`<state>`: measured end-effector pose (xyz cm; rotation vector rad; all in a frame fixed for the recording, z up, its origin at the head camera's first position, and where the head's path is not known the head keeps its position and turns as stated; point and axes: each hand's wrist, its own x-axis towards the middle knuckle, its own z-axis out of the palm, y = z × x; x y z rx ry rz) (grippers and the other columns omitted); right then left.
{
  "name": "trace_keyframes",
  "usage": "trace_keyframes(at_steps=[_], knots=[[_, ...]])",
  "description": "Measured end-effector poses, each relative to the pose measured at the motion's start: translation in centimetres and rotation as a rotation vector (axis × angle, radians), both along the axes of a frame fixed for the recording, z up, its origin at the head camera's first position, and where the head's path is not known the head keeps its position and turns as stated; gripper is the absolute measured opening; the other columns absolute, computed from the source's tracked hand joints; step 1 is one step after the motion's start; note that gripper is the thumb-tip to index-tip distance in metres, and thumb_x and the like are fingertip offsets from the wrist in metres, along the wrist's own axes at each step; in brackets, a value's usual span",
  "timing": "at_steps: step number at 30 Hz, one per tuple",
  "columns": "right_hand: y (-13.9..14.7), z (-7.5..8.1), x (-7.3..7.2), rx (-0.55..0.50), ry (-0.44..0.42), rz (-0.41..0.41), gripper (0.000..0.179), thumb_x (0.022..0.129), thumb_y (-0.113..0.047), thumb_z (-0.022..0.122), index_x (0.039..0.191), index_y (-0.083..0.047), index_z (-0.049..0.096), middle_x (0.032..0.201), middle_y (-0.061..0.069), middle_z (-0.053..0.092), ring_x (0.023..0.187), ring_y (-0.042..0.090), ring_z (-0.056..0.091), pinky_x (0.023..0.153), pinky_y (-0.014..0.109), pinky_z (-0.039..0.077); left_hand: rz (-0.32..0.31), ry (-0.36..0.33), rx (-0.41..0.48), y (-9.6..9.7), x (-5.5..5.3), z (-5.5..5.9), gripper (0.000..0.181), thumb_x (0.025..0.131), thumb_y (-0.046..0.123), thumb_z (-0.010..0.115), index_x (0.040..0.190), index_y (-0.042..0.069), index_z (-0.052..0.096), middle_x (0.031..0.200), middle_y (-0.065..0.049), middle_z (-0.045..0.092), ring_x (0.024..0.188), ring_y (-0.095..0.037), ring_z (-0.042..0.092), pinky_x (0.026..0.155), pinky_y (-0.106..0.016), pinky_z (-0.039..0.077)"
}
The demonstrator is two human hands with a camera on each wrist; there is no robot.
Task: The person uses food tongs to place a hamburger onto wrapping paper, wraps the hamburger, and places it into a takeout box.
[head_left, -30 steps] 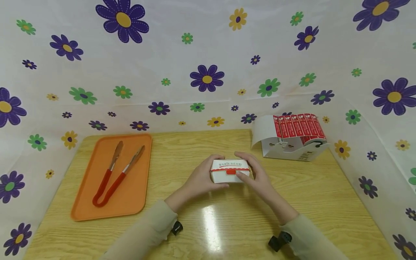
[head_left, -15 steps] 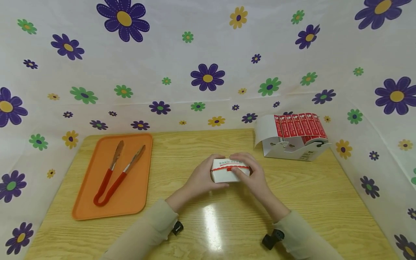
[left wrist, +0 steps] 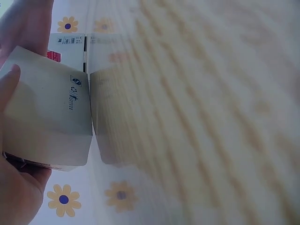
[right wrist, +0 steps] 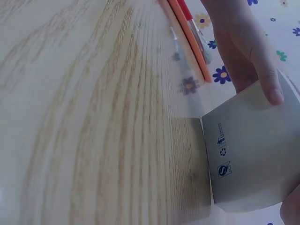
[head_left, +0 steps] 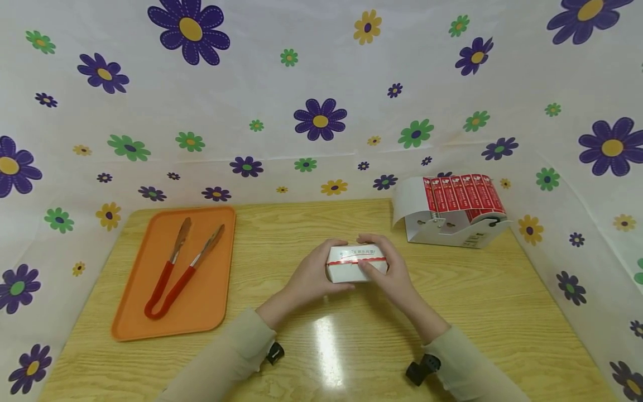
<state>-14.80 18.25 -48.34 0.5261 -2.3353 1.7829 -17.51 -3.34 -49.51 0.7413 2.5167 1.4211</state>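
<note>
A small white paper food box point(head_left: 344, 273) with grey print and a red scalloped band round its lid stands on the wooden table. My left hand point(head_left: 313, 271) grips its left end, thumb low at the front and fingers behind. At the right end my right hand point(head_left: 398, 272) holds it, fingers over the top back edge, thumb pressing the front at the red band. That thumb covers the middle, where only a sliver of red tab shows. The box's front face point(right wrist: 251, 154), with small printed symbols, fills the lower right of the right wrist view. Its lid appears closed.
On the left lies an orange tray point(head_left: 208, 304) bearing metal tongs point(head_left: 162, 282) with red handles. A white label dispenser point(head_left: 442, 235) with a strip of red labels point(head_left: 464, 192) stands at the back right. Flower-printed cloth point(head_left: 281, 95) encloses the table's back and sides.
The right hand has moved slightly left and its thumb has pushed in at the box front. The red tab, plainly visible before, is now almost out of sight. The left hand keeps its grip.
</note>
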Motion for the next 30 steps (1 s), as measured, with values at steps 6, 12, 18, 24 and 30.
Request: trace_keyframes(at_steps=[6,12,18,24,30], knots=[[0.8,-0.2,0.5,0.058,0.012,0.039,0.037,0.105,-0.002,0.052,0.14,-0.003,0.063,0.148,0.022,0.058,0.138,0.004,0.047,0.117,0.029,0.038,-0.002,0.05,-0.03,-0.1,0.1,-0.1,0.093,0.076,0.026,0.098,0.153,0.011,0.048,0.149,-0.009,0.061,0.132,-0.027,0.061,0.112,-0.049,0.053],[1.5,-0.2,0.9,0.201,0.075,-0.008,0.037,0.097,-0.002,0.069,0.134,-0.008,0.07,0.148,0.018,0.06,0.142,0.022,0.048,0.122,0.056,0.035,0.005,0.262,-0.174,-0.5,0.1,-0.4,0.09,0.077,0.032,0.098,0.152,0.014,0.051,0.163,-0.009,0.05,0.154,-0.032,0.045,0.127,-0.055,0.04],[2.1,-0.6,0.8,0.278,0.241,0.002,0.041,0.085,0.004,0.082,0.124,-0.01,0.076,0.138,0.014,0.068,0.131,0.03,0.056,0.118,0.022,0.038,-0.043,0.381,-0.285,-1.4,0.4,-0.6,0.096,0.076,0.039,0.098,0.156,0.019,0.048,0.164,-0.007,0.046,0.151,-0.029,0.046,0.123,-0.05,0.045],[2.8,-1.4,0.5,0.387,0.455,0.022,0.043,0.073,0.003,0.09,0.112,-0.009,0.078,0.127,0.017,0.072,0.119,0.034,0.06,0.11,0.028,0.045,-0.138,0.478,-0.403,-1.9,0.6,-0.6,0.087,0.084,0.036,0.093,0.157,0.019,0.048,0.171,-0.011,0.037,0.159,-0.033,0.037,0.123,-0.05,0.046],[3.5,-1.3,0.7,0.558,0.477,0.032,0.041,0.072,-0.001,0.094,0.108,-0.011,0.077,0.129,0.013,0.071,0.121,0.034,0.062,0.109,0.04,0.053,-0.177,0.602,-0.522,-1.9,1.0,-0.6,0.077,0.092,0.033,0.085,0.157,0.018,0.047,0.169,-0.018,0.039,0.157,-0.037,0.04,0.123,-0.048,0.046]])
